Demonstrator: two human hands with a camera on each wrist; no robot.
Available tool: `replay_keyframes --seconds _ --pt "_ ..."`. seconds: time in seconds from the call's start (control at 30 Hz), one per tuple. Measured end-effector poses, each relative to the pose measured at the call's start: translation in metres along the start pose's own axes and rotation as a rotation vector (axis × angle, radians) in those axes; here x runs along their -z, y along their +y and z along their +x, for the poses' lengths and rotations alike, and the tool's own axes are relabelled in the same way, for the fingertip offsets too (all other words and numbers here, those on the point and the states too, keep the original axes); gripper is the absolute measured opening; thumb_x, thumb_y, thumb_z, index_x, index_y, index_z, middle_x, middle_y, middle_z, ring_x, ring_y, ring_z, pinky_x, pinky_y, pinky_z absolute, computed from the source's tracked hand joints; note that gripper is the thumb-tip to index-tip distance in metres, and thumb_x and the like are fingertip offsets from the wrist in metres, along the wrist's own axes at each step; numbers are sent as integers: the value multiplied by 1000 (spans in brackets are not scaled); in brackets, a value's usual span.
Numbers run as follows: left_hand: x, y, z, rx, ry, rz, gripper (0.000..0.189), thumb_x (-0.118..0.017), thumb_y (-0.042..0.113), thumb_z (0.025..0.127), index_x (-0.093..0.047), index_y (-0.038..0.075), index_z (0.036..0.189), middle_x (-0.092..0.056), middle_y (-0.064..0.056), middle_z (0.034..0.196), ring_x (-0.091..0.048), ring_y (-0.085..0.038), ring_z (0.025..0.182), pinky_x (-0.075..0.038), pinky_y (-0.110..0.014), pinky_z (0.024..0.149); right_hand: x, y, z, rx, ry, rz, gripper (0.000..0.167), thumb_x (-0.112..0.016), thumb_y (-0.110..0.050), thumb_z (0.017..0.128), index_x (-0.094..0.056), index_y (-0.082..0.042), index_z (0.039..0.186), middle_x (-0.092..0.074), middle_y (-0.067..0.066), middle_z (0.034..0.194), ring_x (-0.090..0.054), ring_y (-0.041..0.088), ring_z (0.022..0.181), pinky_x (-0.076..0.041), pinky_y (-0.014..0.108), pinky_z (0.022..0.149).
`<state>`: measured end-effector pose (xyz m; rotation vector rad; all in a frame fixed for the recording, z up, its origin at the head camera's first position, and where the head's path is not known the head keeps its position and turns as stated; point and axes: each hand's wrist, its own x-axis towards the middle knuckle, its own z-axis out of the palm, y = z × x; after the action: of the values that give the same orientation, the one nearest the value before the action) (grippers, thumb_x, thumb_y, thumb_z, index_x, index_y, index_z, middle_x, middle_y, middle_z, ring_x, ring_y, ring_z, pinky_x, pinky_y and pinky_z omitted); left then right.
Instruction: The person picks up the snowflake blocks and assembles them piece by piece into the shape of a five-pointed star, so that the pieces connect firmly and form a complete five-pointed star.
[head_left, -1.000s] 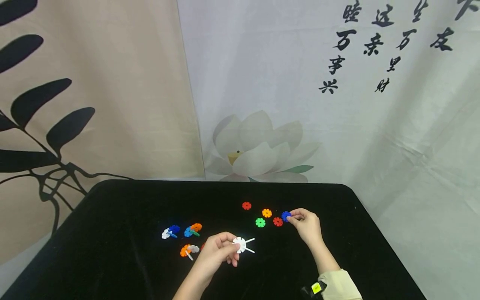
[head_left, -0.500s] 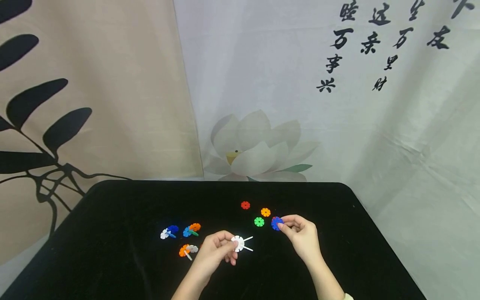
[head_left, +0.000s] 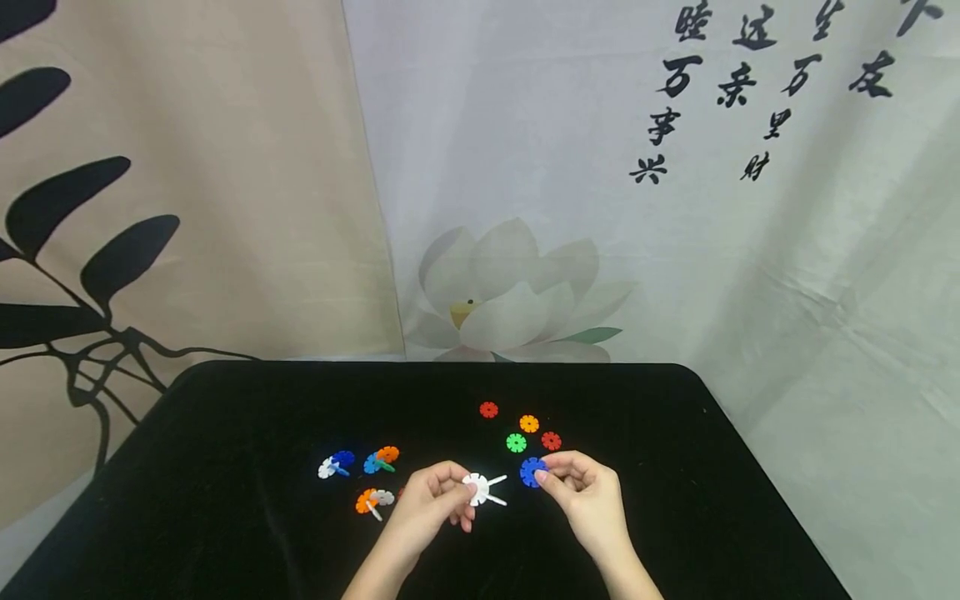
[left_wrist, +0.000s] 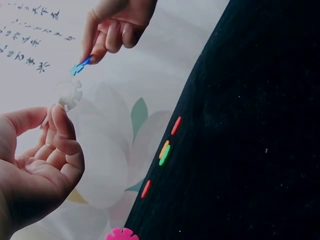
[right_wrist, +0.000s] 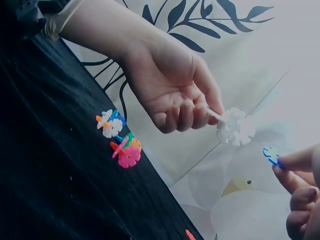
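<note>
Between thumb and fingers, my left hand point(head_left: 431, 504) pinches a white snowflake-disc piece point(head_left: 478, 489). One notched disc of it faces the head camera, and two more stand out edge-on to the right. My right hand point(head_left: 592, 500) pinches a single blue snowflake disc point(head_left: 532, 472) by its edge. A small gap separates the blue disc from the white piece. Both are held up off the table; in the right wrist view the white discs point(right_wrist: 236, 126) and the blue disc point(right_wrist: 271, 155) show against the backdrop.
Beyond my hands lie loose discs: red point(head_left: 489, 409), orange point(head_left: 528, 423), green point(head_left: 516, 442) and another red point(head_left: 551, 440). Joined clusters sit left: white-blue point(head_left: 335, 464), blue-orange-green point(head_left: 381, 459), orange-white point(head_left: 372, 501). A cluster with a pink disc point(right_wrist: 129, 156) is mostly hidden behind my left hand in the head view.
My right hand has carried the blue disc left and nearer, away from the loose discs and close to the white piece. The left hand keeps its hold almost unmoved.
</note>
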<state>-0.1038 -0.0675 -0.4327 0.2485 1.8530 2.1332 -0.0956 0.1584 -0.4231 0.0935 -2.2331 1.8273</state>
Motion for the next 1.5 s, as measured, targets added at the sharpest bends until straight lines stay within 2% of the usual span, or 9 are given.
replay_keyframes --seconds 0.4,0.87,1.1,1.27,1.37,1.5 --pt "-2 0 -1 -20 -8 6 19 -65 8 90 -60 -8 98 -65 -13 72 -61 -14 57 -50 -22 58 -11 -2 -6 54 4 5 13 -77 3 76 -74 -5 86 -68 3 70 -33 7 43 -26 20 38" --pt "-3 -1 -1 -32 -14 12 18 -65 7 89 -60 -9 97 -64 -13 72 -59 -14 55 -51 -23 57 -9 -4 -7 62 -25 -10 13 -77 1 76 -74 -5 87 -67 3 70 -35 8 43 -27 20 37" --pt "-3 1 -1 -32 -38 6 22 -65 6 90 -59 -12 100 -64 -10 71 -59 -13 56 -51 -22 58 -8 -3 -8 34 -48 -39 15 -76 2 78 -75 -9 87 -67 0 70 -37 9 43 -29 21 37" --pt "-2 1 -1 -35 -67 29 20 -64 6 90 -60 -10 100 -65 -16 76 -58 -13 58 -52 -23 58 -8 -2 -8 34 -36 -52 16 -75 3 79 -75 -10 88 -66 1 68 -37 10 43 -30 21 38" --pt "-2 0 -1 -45 -83 46 18 -64 7 91 -61 -9 100 -65 -20 78 -58 -14 58 -52 -23 58 -8 -2 -8 39 -35 -59 15 -75 2 79 -75 -10 88 -62 5 63 -37 10 43 -30 22 38" --pt "-1 -1 0 -74 -101 64 17 -63 6 91 -62 -9 100 -64 -19 78 -58 -13 58 -52 -23 59 -9 -3 -10 74 -30 -61 14 -75 1 79 -74 -10 88 -59 9 61 -39 10 44 -32 22 38"
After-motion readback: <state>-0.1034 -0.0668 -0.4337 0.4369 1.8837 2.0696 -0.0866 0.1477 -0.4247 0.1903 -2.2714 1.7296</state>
